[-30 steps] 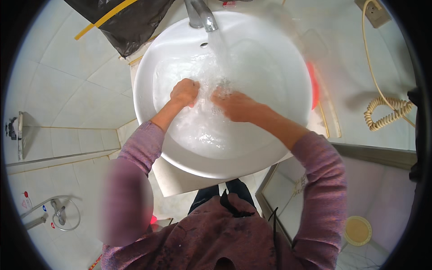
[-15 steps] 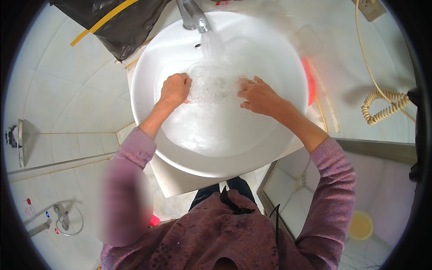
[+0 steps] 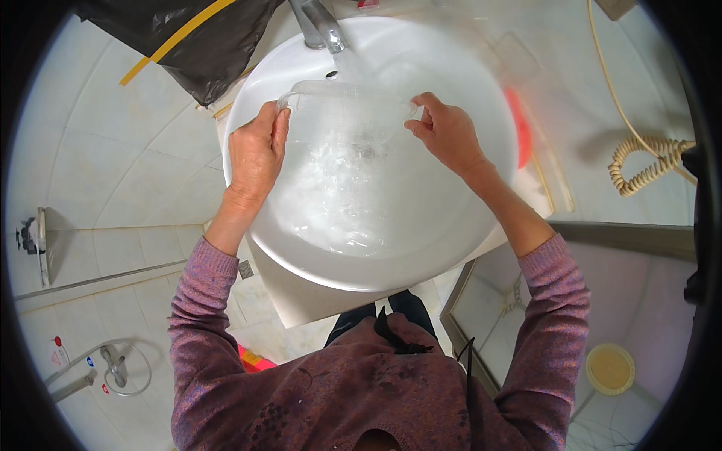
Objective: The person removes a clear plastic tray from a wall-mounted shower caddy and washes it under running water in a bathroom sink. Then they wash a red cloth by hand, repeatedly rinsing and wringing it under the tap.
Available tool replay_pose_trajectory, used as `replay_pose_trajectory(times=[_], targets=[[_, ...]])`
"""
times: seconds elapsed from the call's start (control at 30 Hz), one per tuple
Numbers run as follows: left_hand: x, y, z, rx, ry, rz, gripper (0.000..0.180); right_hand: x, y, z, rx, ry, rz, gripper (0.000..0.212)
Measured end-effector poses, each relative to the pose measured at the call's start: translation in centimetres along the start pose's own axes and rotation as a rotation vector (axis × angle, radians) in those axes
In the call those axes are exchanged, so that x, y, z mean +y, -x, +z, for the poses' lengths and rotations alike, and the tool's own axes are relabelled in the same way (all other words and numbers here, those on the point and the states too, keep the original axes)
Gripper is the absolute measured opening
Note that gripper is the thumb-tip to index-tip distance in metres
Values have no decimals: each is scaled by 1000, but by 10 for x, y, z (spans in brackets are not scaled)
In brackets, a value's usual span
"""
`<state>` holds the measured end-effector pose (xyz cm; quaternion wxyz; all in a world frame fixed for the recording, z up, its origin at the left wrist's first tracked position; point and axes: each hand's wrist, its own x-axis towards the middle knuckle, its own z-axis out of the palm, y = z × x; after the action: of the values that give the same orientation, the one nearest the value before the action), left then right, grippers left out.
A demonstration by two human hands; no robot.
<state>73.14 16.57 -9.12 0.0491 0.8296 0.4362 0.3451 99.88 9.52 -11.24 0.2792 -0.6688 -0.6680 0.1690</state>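
Between my hands a clear plastic container (image 3: pixel 342 92) is tilted beneath the tap (image 3: pixel 325 27), over a round white washbasin (image 3: pixel 263 252). My left hand (image 3: pixel 256 149) pinches its left end between thumb and fingers. At the other end, my right hand (image 3: pixel 450 135) has thumb and fingertips closed on the container's edge. Water from the tap meets the container, and rippling water (image 3: pixel 338 218) spreads below it in the basin. The container's lower outline is hard to make out through the water and glare.
A black plastic bag (image 3: pixel 214 52) with a yellow stripe lies at the far left. Something red (image 3: pixel 519 128) sits just beyond the basin's right rim. A coiled cream cord (image 3: pixel 647 161) hangs at the right; a shower mixer (image 3: pixel 113 364) is at the lower left.
Both hands have risen from low in the basin, lifting the container toward the tap. My left hand has moved left, and the container now stands clearer of the water.
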Motion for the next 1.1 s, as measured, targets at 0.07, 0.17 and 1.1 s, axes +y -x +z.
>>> replay_pose_trajectory(times=[0.07,0.17,1.1], targets=[[0,0,-3,5,49,-33,20,-5,-1,-1,-30,-211,6,29],[-1,1,-3,9,172,-84,18,-11,-3,-1,-123,-525,102,36],[4,21,-13,-13,161,359,59,-14,6,1,-265,-1357,623,22]])
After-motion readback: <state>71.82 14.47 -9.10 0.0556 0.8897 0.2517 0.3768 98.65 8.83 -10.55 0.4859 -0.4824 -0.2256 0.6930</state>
